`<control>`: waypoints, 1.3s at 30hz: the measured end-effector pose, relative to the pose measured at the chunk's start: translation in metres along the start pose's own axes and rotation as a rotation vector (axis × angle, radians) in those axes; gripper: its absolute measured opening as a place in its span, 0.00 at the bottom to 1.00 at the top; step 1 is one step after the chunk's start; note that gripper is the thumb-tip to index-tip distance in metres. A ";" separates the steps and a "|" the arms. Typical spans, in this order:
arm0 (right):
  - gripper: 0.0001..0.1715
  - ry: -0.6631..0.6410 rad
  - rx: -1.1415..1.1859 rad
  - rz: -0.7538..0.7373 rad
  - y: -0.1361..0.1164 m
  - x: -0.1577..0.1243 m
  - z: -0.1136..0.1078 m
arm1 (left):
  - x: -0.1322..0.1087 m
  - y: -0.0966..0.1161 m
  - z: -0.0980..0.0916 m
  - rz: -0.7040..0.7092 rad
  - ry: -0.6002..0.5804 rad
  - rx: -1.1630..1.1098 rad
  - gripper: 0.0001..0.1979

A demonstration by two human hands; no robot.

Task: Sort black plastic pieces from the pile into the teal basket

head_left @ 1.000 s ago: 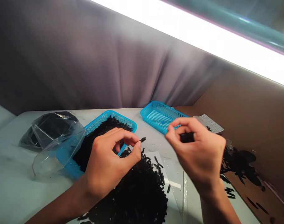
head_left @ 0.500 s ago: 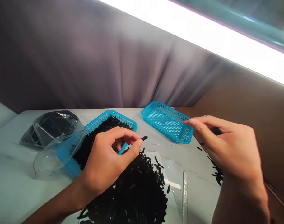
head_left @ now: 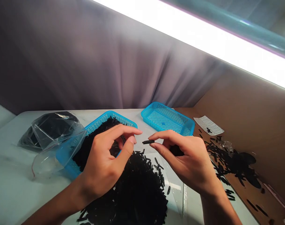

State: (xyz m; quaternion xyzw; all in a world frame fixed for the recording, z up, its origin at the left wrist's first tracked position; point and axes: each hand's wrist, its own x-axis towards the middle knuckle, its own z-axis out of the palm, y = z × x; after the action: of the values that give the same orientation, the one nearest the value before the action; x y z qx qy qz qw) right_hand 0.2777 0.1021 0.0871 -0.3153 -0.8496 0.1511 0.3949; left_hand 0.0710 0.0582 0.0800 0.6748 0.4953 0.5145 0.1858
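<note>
Between the thumb and forefinger of my right hand (head_left: 186, 159) is a small black elongated piece (head_left: 148, 142), pointing left; its exact kind is unclear. My left hand (head_left: 107, 159) hovers just left of it, thumb and forefinger apart with nothing visible between them. Below both hands spreads a heap of similar black pieces (head_left: 137, 190), lying on a clear plastic sheet (head_left: 175, 197). Behind my left hand stands a blue perforated basket (head_left: 99, 120) filled with more of them, partly hidden by that hand.
A second blue basket (head_left: 154, 126) stands at the back. At left, a clear plastic bag (head_left: 51, 131) with dark contents overlaps the filled basket. On the brown board (head_left: 240, 200) at right lie scattered black pieces and a printed paper (head_left: 209, 123). A bright tube light (head_left: 194, 37) crosses overhead.
My right hand has moved left and down from beside the back basket towards my left hand. The black piece has passed from my left fingers to my right, and the left fingers have parted.
</note>
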 end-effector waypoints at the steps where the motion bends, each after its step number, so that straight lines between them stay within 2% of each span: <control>1: 0.08 0.007 0.001 0.001 0.000 0.000 0.000 | 0.000 -0.001 0.000 0.044 0.010 0.022 0.10; 5: 0.07 0.027 0.014 -0.006 -0.002 0.001 -0.001 | 0.001 -0.002 0.003 0.205 0.014 0.092 0.08; 8: 0.07 0.026 0.019 -0.011 -0.004 0.001 0.000 | 0.001 -0.002 0.006 0.270 0.041 0.099 0.06; 22: 0.06 0.101 -0.047 -0.050 -0.008 -0.002 -0.001 | 0.000 -0.003 0.006 0.350 0.078 0.107 0.05; 30: 0.08 -0.007 -0.145 -0.050 -0.005 -0.004 0.000 | -0.001 -0.002 0.007 0.343 0.081 0.185 0.06; 35: 0.10 -0.021 -0.165 -0.046 -0.004 -0.004 0.000 | 0.010 -0.015 -0.006 0.273 0.210 0.380 0.03; 37: 0.09 -0.005 -0.067 0.020 -0.004 -0.001 0.001 | 0.018 -0.023 -0.015 0.229 0.274 0.493 0.03; 39: 0.11 0.010 0.131 0.173 -0.002 0.004 0.006 | 0.023 -0.028 -0.021 0.159 0.258 0.521 0.08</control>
State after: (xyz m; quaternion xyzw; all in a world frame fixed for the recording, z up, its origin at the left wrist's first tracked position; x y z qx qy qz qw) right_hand 0.2703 0.1029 0.0862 -0.3616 -0.8056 0.2380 0.4044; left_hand 0.0383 0.0843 0.0790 0.6655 0.5757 0.4647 -0.0990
